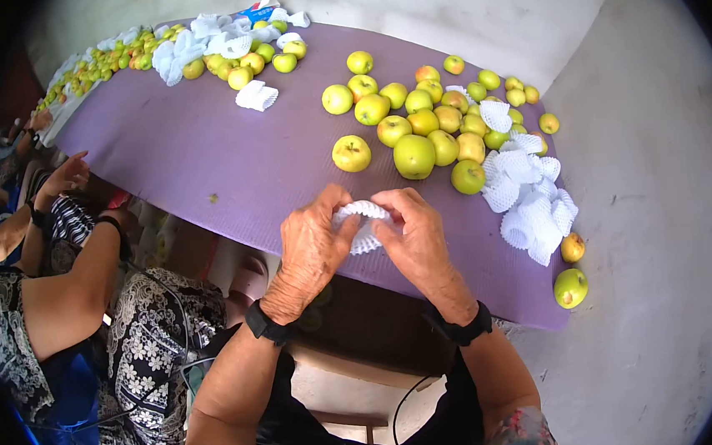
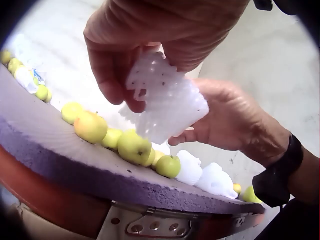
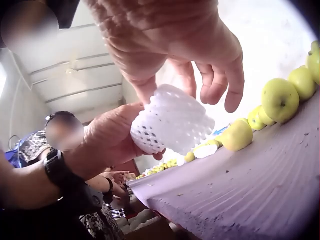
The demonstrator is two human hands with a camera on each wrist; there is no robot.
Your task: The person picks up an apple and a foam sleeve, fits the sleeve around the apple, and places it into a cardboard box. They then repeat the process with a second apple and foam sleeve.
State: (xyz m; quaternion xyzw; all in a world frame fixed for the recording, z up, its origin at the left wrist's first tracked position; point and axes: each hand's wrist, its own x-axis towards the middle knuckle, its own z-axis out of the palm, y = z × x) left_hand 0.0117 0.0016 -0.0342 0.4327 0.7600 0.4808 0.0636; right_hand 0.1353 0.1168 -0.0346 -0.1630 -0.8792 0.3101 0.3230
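Table: my purple mat point(image 1: 200, 151) carries loose apples point(image 1: 413, 155).
Left hand point(image 1: 312, 247): my fingers pinch the foam net point(image 1: 362, 222).
Right hand point(image 1: 416, 239): pinches the net's other side, above the mat's near edge.

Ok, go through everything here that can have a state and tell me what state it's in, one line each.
White foam net sleeve: empty, held between both hands above the mat edge.
Left hand: fingers curled, pinching the sleeve.
Right hand: fingers curled, gripping the sleeve.
Apples by the hands: bare, loose on the purple mat.
Pile of spare foam sleeves: empty, heaped at the mat's right edge.
Far apples: bare, mixed with sleeves.
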